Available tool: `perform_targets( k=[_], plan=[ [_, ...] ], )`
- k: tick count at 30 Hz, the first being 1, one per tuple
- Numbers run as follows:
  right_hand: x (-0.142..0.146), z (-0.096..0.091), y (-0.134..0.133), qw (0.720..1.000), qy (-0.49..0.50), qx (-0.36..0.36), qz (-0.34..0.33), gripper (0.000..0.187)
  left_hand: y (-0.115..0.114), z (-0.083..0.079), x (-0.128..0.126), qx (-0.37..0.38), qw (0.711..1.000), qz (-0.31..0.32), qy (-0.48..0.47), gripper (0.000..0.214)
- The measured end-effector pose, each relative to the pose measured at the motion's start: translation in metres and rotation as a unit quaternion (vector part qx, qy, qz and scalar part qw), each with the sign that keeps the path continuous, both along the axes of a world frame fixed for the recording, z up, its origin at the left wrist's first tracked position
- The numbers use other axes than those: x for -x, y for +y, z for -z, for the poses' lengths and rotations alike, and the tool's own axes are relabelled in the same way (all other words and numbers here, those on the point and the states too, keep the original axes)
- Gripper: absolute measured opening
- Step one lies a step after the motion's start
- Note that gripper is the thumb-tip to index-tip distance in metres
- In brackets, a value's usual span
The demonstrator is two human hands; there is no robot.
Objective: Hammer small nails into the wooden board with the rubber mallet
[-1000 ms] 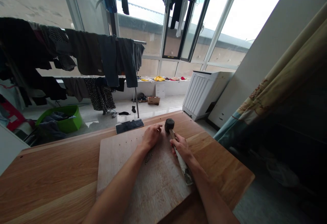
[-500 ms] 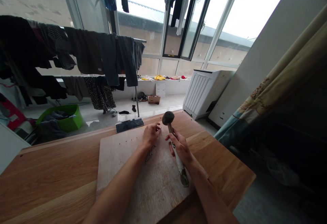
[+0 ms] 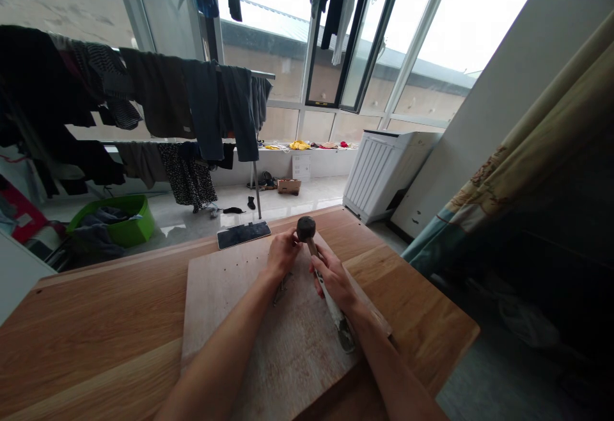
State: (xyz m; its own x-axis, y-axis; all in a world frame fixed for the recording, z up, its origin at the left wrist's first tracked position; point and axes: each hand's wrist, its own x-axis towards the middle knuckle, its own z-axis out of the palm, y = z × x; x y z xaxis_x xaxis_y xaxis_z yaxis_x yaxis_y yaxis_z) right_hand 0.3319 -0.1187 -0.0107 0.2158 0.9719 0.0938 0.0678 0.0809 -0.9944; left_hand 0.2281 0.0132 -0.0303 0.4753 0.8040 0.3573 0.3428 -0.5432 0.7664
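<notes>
My right hand (image 3: 332, 278) is wrapped round the handle of a mallet (image 3: 306, 228) with a dark, rounded head. Its pale, worn handle slants down toward me past my wrist. Close to the mallet head, my left hand (image 3: 284, 251) rests on a pale wooden board (image 3: 268, 350) with fingers pinched, apparently on a nail that the mallet head mostly hides. Several loose nails (image 3: 279, 291) lie on the board beside my left wrist. A row of small dark dots marks the board near its far edge.
The board lies on a wooden table (image 3: 96, 318), with a phone (image 3: 244, 235) just past its far edge. Beyond are a drying rack with clothes (image 3: 220, 111), a green tub (image 3: 137, 226) and a white appliance (image 3: 384, 171). A curtain (image 3: 499, 178) hangs at right.
The mallet head has moved down and left, in close to my left fingertips. My right hand has shifted slightly left with it, while my left hand has stayed nearly still.
</notes>
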Motion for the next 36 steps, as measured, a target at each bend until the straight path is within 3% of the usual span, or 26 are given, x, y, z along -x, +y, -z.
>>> perform_targets(
  k=[9, 13, 16, 18, 20, 24, 36],
  plan=[
    [0.004, 0.000, 0.001, 0.998, 0.048, -0.022, 0.034, 0.042, 0.006, 0.000, 0.004, 0.047, 0.997, 0.030, -0.045, 0.037],
    [0.001, 0.004, 0.004, 0.994, 0.073, 0.003, 0.080, 0.038, 0.013, -0.014, 0.019, 0.022, 0.999, 0.029, -0.015, 0.025],
    [-0.005, 0.009, 0.009, 0.992, 0.075, 0.047, 0.092, 0.039, 0.008, -0.033, 0.042, -0.013, 0.990, 0.110, 0.091, 0.020],
    [-0.009, 0.011, 0.011, 0.991, 0.079, 0.061, 0.091, 0.040, 0.000, -0.043, 0.059, -0.031, 0.962, 0.204, 0.178, 0.022],
    [-0.011, 0.012, 0.012, 0.990, 0.083, 0.072, 0.088, 0.041, -0.010, -0.050, 0.074, -0.052, 0.934, 0.259, 0.240, 0.023],
    [-0.013, 0.010, 0.011, 0.990, 0.083, 0.086, 0.080, 0.047, -0.024, -0.056, 0.087, -0.053, 0.919, 0.246, 0.302, 0.024],
    [-0.014, 0.010, 0.009, 0.990, 0.072, 0.095, 0.075, 0.050, -0.031, -0.059, 0.079, -0.057, 0.902, 0.245, 0.352, 0.005]
  ],
)
